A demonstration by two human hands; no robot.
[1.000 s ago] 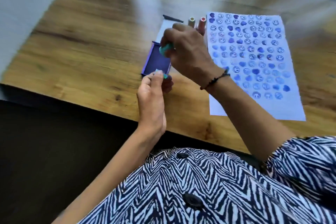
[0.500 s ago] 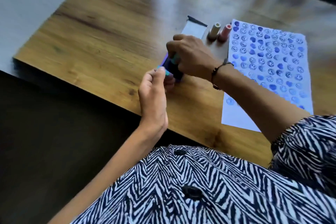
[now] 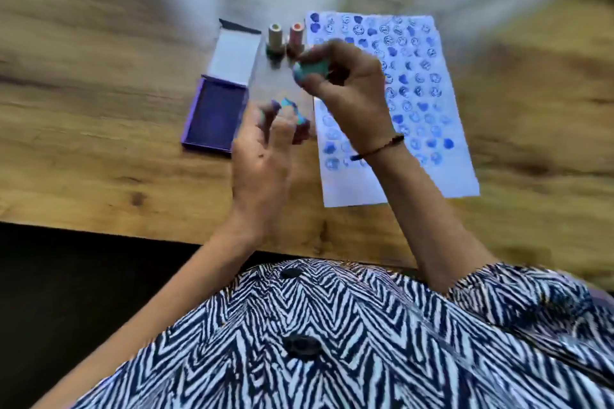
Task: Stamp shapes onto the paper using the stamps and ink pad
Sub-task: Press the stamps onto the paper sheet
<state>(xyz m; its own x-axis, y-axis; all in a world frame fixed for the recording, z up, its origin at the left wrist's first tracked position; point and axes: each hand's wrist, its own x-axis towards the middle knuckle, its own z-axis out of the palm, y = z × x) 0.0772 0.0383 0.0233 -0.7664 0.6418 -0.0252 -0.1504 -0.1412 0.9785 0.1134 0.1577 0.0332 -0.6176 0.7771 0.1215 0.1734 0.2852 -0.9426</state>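
A white paper (image 3: 442, 173) covered with rows of blue smiley and heart prints lies on the wooden table (image 3: 99, 109). To its left sits the open purple ink pad (image 3: 216, 116), lid folded back. My right hand (image 3: 345, 90) holds a teal stamp (image 3: 310, 71) in the air over the paper's left edge. My left hand (image 3: 265, 149) hovers between pad and paper, fingertips pinching a small teal piece (image 3: 289, 106), blurred. Two more stamps stand upright behind: a beige stamp (image 3: 275, 38) and a pink stamp (image 3: 296, 36).
The table's near edge runs just in front of my zebra-striped shirt (image 3: 332, 342). A dark floor (image 3: 66, 292) lies at lower left. The whole frame is motion-blurred.
My right hand lifted the teal stamp off the ink pad and moved right toward the paper. My left hand shifted right with its small teal piece. The pad is now uncovered.
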